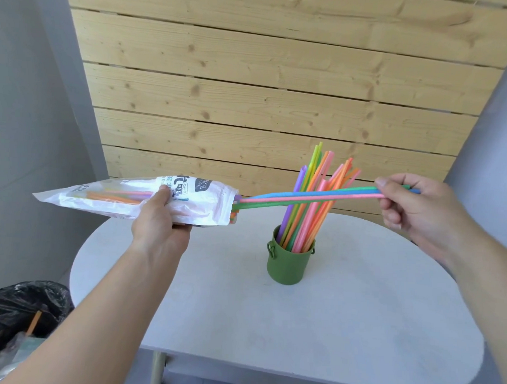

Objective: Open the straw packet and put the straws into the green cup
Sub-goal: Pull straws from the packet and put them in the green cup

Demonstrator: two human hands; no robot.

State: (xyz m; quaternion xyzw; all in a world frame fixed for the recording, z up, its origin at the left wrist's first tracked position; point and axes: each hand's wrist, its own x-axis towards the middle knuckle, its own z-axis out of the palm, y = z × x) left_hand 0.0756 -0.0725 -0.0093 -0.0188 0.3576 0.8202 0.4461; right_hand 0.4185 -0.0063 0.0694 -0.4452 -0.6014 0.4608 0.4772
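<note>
left hand (158, 225) fingers gripping straw packet (135, 199), right hand (414, 207) fingers pinching straws (304, 198) above green cup (288, 264)

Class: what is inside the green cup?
A bunch of coloured plastic straws stands leaning inside the round green cup. Their lower ends and the cup's bottom are hidden by its wall.

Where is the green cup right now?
The small green plastic cup stands upright mid-table on the white oval table, below the pulled straws, between both hands.
</note>
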